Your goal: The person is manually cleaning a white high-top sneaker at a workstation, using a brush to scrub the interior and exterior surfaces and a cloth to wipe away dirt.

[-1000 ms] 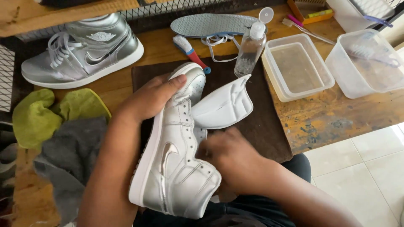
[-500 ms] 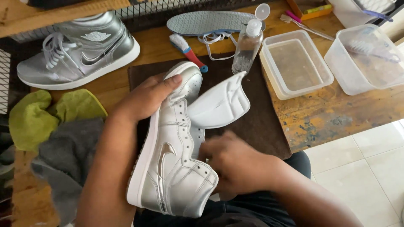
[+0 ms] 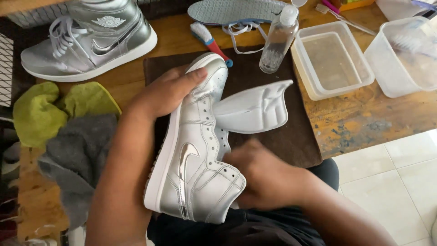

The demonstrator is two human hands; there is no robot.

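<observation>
Shoe in hand: silver high-top sneaker (image 3: 193,155), unlaced, lying on its side over the person's lap and the near edge of the dark brown mat (image 3: 291,136).
Long axis: toe toward 12 o'clock, heel and collar toward 6 o'clock, tipped a little to 5 o'clock. White sole edge faces 9 o'clock; eyelet rows and opening face 3 o'clock.
Tongue: white tongue (image 3: 255,109) folded out of the opening, fanned toward 2 o'clock, resting on the mat.
Left hand: left hand (image 3: 166,93) wrapped over the toe box from 9 o'clock, thumb across the perforated toe, fingers curled closed on the forefoot. Firm hold; forearm runs alongside the sole.
Right hand: right hand (image 3: 264,175) at 3 o'clock of the ankle collar, pressed against the shoe's opening. Motion-blurred; fingers partly hidden by the collar, so cannot tell whether they clasp anything or merely press.
Key relation: toe end belongs to the left hand, opening and collar lie nearer the right hand; the two hands bracket the shoe along its long axis.
Surroundings: matching laced sneaker (image 3: 86,43) at 11 o'clock on the wooden table (image 3: 355,123); small brush (image 3: 210,43) and clear bottle (image 3: 277,43) at 12 to 1 o'clock; clear tub of cloudy water (image 3: 332,59) at 2 o'clock; green cloth (image 3: 45,114) and grey cloth (image 3: 77,155) at 9 o'clock.
</observation>
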